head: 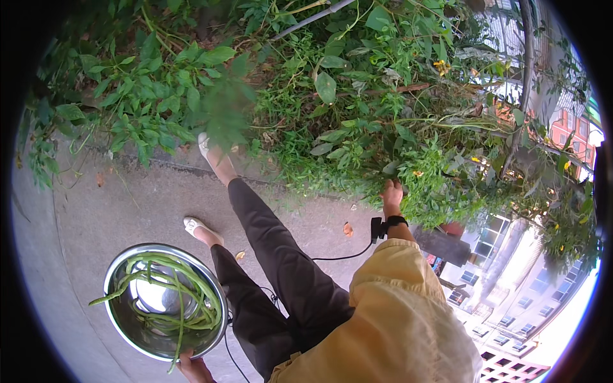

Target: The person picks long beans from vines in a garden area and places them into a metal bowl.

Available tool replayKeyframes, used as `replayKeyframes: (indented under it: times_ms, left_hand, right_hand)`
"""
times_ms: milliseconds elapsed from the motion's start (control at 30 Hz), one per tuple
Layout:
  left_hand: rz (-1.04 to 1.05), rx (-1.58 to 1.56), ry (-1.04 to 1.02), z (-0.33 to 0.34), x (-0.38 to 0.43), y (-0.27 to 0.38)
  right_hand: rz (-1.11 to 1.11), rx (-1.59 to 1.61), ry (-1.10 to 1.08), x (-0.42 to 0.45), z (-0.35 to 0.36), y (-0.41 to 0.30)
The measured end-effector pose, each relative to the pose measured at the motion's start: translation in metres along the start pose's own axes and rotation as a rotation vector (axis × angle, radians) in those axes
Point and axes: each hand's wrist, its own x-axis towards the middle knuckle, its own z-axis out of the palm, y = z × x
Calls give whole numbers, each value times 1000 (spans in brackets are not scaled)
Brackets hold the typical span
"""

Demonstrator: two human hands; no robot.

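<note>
My left hand [194, 368] grips the rim of a shiny stainless steel bowl [112, 311] at the lower left. Inside lie several long green beans [203, 318]; one end sticks out over the bowl's left edge, and another hangs over the rim beside my left hand. My right hand [392, 194] reaches to the lower edge of the leafy plants [421, 172], its fingers bent among the leaves. Whether it holds anything is hidden. A black wristband [396, 220] with a small device and a cable is on my right wrist.
Dense green bushes [177, 91] run along the top, with a grey pole [311, 20] among them. A low concrete edge [182, 167] borders the planting. My legs and pale shoes [196, 226] are on the concrete path [124, 206]. A thin cable [342, 258] crosses near my legs. Buildings stand at the right.
</note>
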Motion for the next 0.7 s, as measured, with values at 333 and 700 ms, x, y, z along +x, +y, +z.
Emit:
replayKeyframes:
  times_ms: [333,700]
  left_hand:
    - [77,-85,11,-25,11,-18]
    - [99,-77,-67,-55,20,-38]
  right_hand:
    - [6,32,-167,-31,10,-30]
    - [323,-11,-945,-65,35,-29]
